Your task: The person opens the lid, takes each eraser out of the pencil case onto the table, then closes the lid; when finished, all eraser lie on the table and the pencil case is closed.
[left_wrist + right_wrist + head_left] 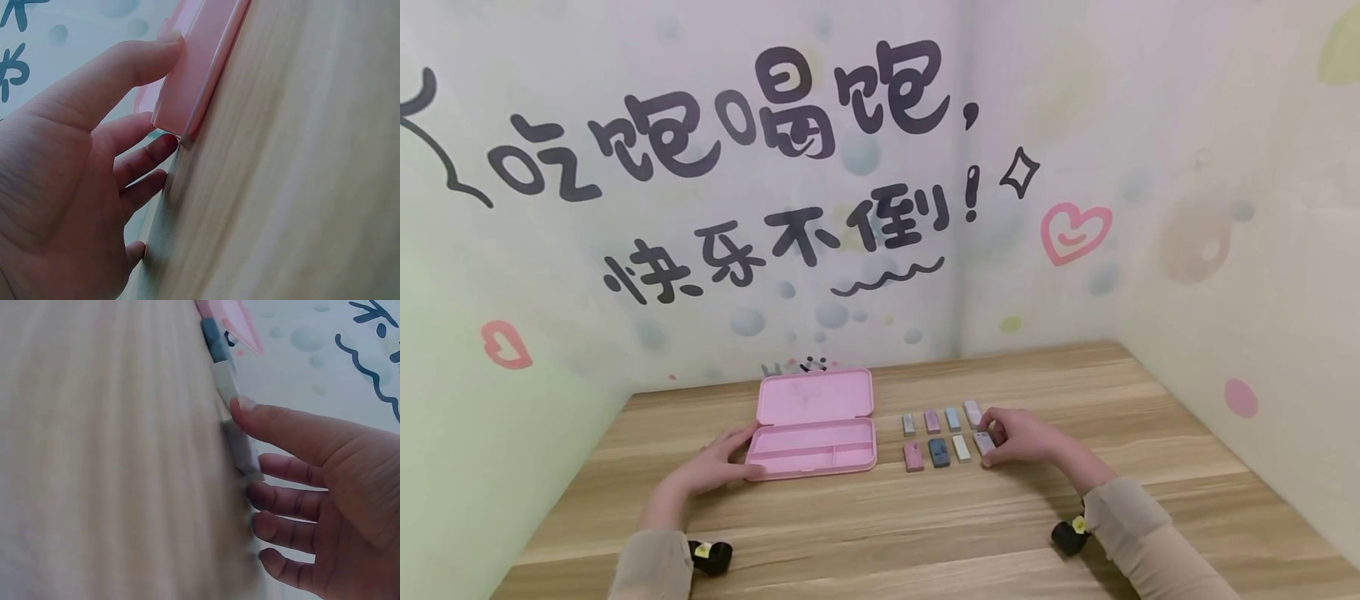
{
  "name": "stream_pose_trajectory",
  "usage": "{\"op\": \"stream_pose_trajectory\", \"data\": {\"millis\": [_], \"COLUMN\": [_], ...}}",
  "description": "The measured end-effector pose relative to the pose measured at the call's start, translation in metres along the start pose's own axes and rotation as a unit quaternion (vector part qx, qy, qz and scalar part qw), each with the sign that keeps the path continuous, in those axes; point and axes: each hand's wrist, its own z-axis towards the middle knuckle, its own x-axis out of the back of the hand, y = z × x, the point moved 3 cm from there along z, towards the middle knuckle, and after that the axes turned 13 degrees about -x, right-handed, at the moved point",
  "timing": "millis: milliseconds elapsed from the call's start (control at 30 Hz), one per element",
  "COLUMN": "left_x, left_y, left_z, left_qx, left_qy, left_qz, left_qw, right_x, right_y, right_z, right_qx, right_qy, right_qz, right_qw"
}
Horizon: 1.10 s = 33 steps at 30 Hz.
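Note:
An opened pink pencil case lies on the table, its lid folded back toward the wall. My left hand holds the case's left end, thumb at the front corner and fingers by the far side; the left wrist view shows the thumb against its pink wall. To the right, small block-shaped erasers lie in two rows. My right hand pinches the grey eraser at the right end of the front row, between thumb and index finger. In the right wrist view this grey eraser rests at the fingertips.
Beside it in the front row are a white eraser, a dark blue one and a pink one. Behind stand a pale eraser, a light blue one and others. A printed wall borders the wooden table.

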Motion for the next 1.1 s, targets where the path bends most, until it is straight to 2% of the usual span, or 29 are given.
{"op": "stream_pose_trajectory", "data": {"millis": [233, 500, 667, 833, 967, 1100], "left_x": [-0.002, -0.001, -0.001, -0.001, 0.0, 0.0], "left_y": [-0.003, -0.001, -0.004, -0.002, -0.002, 0.0], "left_z": [0.0, -0.002, -0.001, 0.002, 0.002, 0.0], "left_qx": [-0.001, -0.003, 0.0, -0.006, -0.009, -0.011], "left_qy": [0.004, 0.012, 0.011, 0.013, 0.017, 0.021], "left_qz": [-0.005, -0.013, -0.015, -0.01, -0.007, -0.012], "left_qw": [1.0, 0.9998, 0.9998, 0.9998, 0.9998, 0.9997], "right_x": [0.015, 0.009, -0.002, -0.017, -0.03, -0.041], "right_y": [-0.021, -0.061, -0.08, -0.093, -0.103, -0.11], "right_z": [0.01, 0.044, 0.071, 0.098, 0.116, 0.126], "right_qx": [0.019, 0.007, 0.006, 0.007, -0.013, -0.051], "right_qy": [0.006, -0.002, -0.003, 0.017, 0.018, 0.011], "right_qz": [-0.008, 0.003, 0.056, 0.107, 0.173, 0.277], "right_qw": [0.9998, 1.0, 0.9984, 0.9941, 0.9847, 0.9594]}}
